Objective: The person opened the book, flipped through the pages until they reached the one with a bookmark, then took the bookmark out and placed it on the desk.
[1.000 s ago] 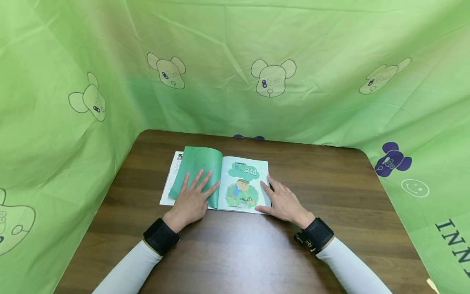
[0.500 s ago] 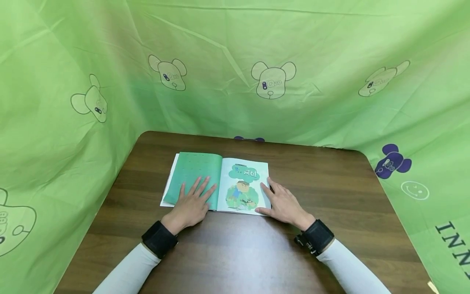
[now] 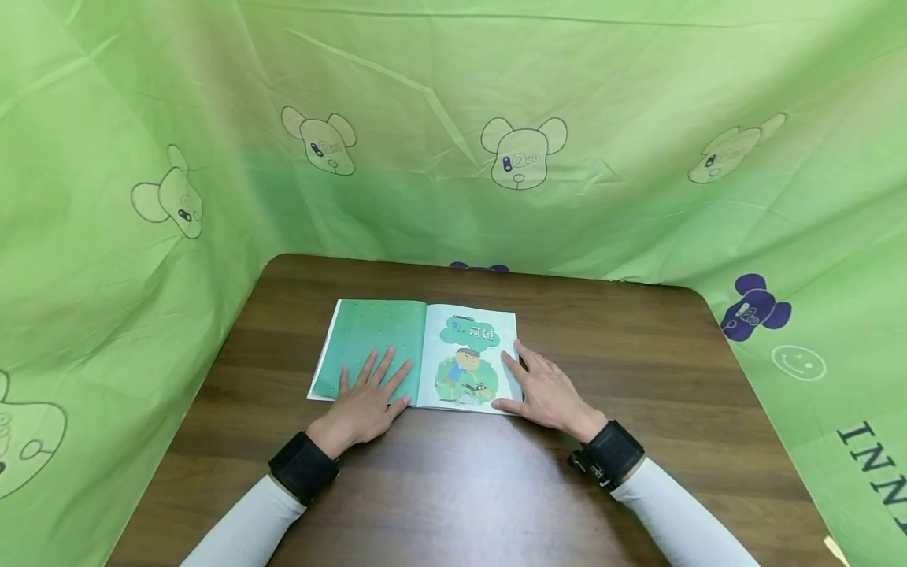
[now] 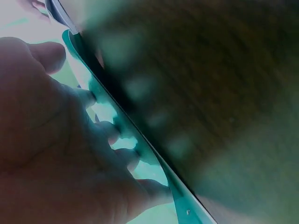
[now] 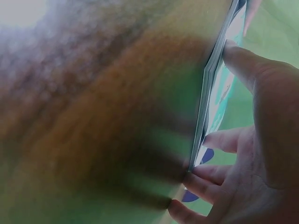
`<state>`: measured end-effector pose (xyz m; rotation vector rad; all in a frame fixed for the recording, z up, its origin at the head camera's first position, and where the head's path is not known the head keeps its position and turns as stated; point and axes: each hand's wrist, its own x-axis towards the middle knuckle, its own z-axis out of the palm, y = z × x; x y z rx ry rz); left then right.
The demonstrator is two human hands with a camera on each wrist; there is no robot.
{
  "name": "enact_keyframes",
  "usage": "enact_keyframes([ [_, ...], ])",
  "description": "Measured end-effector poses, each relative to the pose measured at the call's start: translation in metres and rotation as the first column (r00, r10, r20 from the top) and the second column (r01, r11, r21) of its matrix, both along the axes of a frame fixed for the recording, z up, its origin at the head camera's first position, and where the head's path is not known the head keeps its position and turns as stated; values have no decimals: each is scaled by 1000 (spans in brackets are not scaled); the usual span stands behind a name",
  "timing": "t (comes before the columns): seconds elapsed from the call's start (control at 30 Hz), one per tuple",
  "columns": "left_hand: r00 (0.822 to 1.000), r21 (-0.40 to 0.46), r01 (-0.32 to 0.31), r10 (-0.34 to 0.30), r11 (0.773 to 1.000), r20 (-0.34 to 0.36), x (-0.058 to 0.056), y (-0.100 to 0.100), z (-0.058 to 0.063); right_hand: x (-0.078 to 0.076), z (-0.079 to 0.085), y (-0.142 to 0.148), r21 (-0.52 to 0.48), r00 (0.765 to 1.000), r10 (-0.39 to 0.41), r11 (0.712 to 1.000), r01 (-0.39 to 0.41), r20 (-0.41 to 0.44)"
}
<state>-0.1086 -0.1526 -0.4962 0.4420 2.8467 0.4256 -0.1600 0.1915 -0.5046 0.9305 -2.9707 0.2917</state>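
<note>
An open picture book [image 3: 404,315] lies on the wooden table in the head view. Its left side shows a green dotted page [image 3: 364,331] with a white edge beneath it; its right side is a white title page [image 3: 505,331] with a cartoon figure and large characters. My left hand [image 3: 361,405] rests spread on the lower part of the green page, fingers straight and apart. At the book's right edge my right hand [image 3: 556,394] lies with thumb and forefinger on the title page. In the right wrist view the other fingers [image 5: 201,189] reach beside the book's edge.
A brown wooden table [image 3: 638,346] with rounded far corners carries the book. Green cloth [image 3: 425,213] printed with bear faces hangs behind it and along both sides. Black bands [image 3: 305,467] circle both wrists, over white sleeves.
The green page, lifted and curved a second ago, now lies flatter to the left. My left hand has slid slightly down and left; the right hand has hardly moved.
</note>
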Motion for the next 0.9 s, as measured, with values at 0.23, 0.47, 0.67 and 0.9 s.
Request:
enact_keyframes([
  [0.23,999,-33,-18,19,999,48,0,3,0,-4,8,5,16,998,56,998,-56,37],
  [0.47,998,-83,-25,30,996,59,0,6,2,-12,13,16,-12,983,140,990,-140,115],
  [0.67,997,-94,-31,37,995,64,0,8,2,-17,12,22,-20,973,193,981,-192,130],
  [0.9,997,-91,-37,43,995,62,0,12,7,-18,13,23,-54,972,201,979,-196,122],
])
